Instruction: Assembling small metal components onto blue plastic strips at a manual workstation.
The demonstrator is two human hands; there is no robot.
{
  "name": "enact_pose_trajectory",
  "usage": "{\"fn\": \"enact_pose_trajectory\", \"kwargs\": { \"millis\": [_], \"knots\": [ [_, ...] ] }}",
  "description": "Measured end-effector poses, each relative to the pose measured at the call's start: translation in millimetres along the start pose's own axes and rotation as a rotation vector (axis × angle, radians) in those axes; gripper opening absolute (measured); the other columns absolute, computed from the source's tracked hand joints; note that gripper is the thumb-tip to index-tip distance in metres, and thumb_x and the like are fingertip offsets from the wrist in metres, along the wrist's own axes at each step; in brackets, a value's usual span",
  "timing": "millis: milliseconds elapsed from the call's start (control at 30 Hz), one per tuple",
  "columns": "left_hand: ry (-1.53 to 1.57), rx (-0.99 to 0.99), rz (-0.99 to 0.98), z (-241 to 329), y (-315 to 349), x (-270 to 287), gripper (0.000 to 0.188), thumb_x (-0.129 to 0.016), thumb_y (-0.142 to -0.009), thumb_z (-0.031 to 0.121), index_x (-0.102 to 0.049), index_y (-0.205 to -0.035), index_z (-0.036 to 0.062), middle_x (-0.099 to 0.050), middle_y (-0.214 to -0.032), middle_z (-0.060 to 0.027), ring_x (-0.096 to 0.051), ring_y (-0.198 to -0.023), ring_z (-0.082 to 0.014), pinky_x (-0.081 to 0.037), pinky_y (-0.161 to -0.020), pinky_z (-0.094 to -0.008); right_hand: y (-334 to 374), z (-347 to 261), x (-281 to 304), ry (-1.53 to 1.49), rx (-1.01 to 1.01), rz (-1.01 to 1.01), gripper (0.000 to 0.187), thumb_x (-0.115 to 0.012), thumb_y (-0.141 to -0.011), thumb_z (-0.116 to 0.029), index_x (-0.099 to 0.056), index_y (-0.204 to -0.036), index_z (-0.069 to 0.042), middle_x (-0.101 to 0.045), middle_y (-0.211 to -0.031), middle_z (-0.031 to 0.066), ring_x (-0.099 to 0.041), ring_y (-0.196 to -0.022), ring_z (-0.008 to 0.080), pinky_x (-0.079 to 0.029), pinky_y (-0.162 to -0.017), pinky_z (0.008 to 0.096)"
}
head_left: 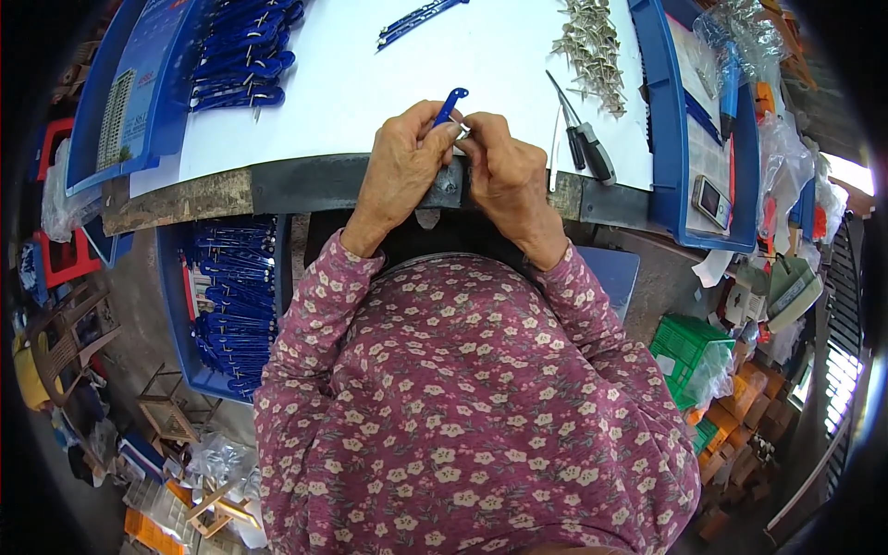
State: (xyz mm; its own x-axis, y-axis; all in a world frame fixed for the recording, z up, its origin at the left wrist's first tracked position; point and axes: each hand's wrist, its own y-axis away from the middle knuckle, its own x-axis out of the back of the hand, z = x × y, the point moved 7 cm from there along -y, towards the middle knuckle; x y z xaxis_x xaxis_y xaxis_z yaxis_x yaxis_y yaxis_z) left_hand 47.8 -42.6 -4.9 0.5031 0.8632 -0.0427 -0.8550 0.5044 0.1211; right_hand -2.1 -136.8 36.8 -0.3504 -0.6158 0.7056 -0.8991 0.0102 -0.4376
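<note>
Over the table's front edge, my left hand (pixel 393 171) is closed on a slim blue plastic piece (pixel 452 102) with a rounded, holed end pointing away from me. My right hand (pixel 513 180) pinches close beside it, fingers pressed together around a small shiny metal piece (pixel 463 131) at the blue piece's near end. The fingers hide most of that metal piece, so how the two parts join cannot be seen. Ahead on the white sheet (pixel 342 83) lie a few more slim blue pieces (pixel 416 23).
A heap of blue plastic parts (pixel 242 60) lies at far left, small metal parts (pixel 594 55) at far right. Nearby are a black-handled screwdriver (pixel 594 155) and a thin pointed tool. Blue trays (pixel 176 83) flank the sheet; a blue bin (pixel 173 305) of assembled pieces stands below left.
</note>
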Motion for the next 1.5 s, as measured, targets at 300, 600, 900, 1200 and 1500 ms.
{"fn": "enact_pose_trajectory", "kwargs": {
  "millis": [300, 600, 900, 1200, 1500],
  "knots": [
    [0.000, 0.017, -0.028, 4, -1, 0, 0.018, -0.051, -0.088, 0.017, -0.057, -0.087, 0.0002, -0.047, -0.058, 0.0024, -0.042, -0.052, -0.0034, -0.032, -0.047, -0.0171, 5, 24, -2, -0.401, -0.259, -0.100, 0.017, -0.053, -0.085, -0.006, -0.051, -0.100, 0.002, -0.061, -0.068, 0.0085, -0.054, -0.054, 0.0112, -0.041, -0.050, 0.0203],
    [-0.074, -0.082, -0.022, 19, 1, 4, 0.016, -0.051, -0.089, 0.016, -0.057, -0.092, 0.0020, -0.046, -0.060, 0.0055, -0.036, -0.047, -0.0006, -0.025, -0.041, -0.0152, 17, 29, -26, -1.333, -0.711, -0.375, 0.031, -0.045, -0.093, -0.024, -0.058, -0.088, 0.004, -0.049, -0.054, 0.0011, -0.029, -0.040, 0.0021, -0.022, -0.037, 0.0168],
    [-0.096, -0.112, -0.016, 25, 5, 5, 0.015, -0.051, -0.089, 0.015, -0.057, -0.093, 0.0017, -0.044, -0.061, 0.0051, -0.037, -0.053, -0.0017, -0.027, -0.046, -0.0169, 15, 16, -25, -1.233, -0.647, -0.290, 0.028, -0.048, -0.091, -0.023, -0.059, -0.081, 0.001, -0.042, -0.050, -0.0017, -0.030, -0.040, 0.0039, -0.023, -0.037, 0.0189],
    [-0.047, -0.073, -0.040, 21, 3, 9, 0.016, -0.053, -0.087, 0.018, -0.058, -0.090, 0.0038, -0.043, -0.059, 0.0070, -0.035, -0.050, -0.0003, -0.024, -0.044, -0.0153, 11, 18, -18, -0.767, -0.422, -0.237, 0.029, -0.044, -0.093, -0.022, -0.057, -0.079, -0.001, -0.046, -0.051, -0.0002, -0.032, -0.039, 0.0073, -0.026, -0.038, 0.0217],
    [0.012, -0.095, -0.088, 23, 7, 3, 0.015, -0.052, -0.088, 0.017, -0.058, -0.093, 0.0033, -0.046, -0.060, 0.0062, -0.035, -0.049, -0.0002, -0.023, -0.043, -0.0154, 27, 19, -44, -1.743, -0.846, -0.377, 0.039, -0.042, -0.093, -0.031, -0.055, -0.084, 0.004, -0.039, -0.050, -0.0003, -0.028, -0.038, 0.0056, -0.025, -0.036, 0.0188]
  ]
}}
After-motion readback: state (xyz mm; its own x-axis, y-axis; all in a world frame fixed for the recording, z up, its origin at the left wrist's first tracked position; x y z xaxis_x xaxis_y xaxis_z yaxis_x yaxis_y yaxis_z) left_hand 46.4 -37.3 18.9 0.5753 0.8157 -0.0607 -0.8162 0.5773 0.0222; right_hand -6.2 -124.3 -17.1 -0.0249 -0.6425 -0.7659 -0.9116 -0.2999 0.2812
